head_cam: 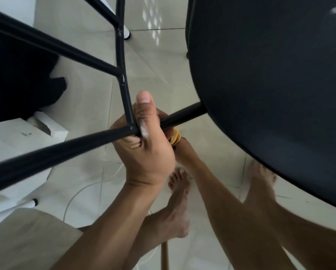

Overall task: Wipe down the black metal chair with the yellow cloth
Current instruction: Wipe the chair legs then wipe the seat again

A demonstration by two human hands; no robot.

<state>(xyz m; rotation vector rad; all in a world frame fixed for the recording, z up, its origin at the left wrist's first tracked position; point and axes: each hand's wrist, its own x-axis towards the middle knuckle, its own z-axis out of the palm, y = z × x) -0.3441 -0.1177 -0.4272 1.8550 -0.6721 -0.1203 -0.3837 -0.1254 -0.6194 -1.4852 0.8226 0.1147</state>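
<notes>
Left hand [145, 145] clenched on bar joint of black metal chair [270, 94], yellow cloth [175, 137] bunched in right hand [183, 151] just behind.

Soft, even daylight, fairly dim overall. Dappled bright spots land on the glossy floor tiles [153, 20] far centre and on the chair seat [270, 94] far right. Seat reads near-black, little detail. Shadows faint. Near-left chair bars [46, 153] smeared by motion blur; left hand [143, 145] slightly soft. Wide-angle bending shows at the edges.
</notes>
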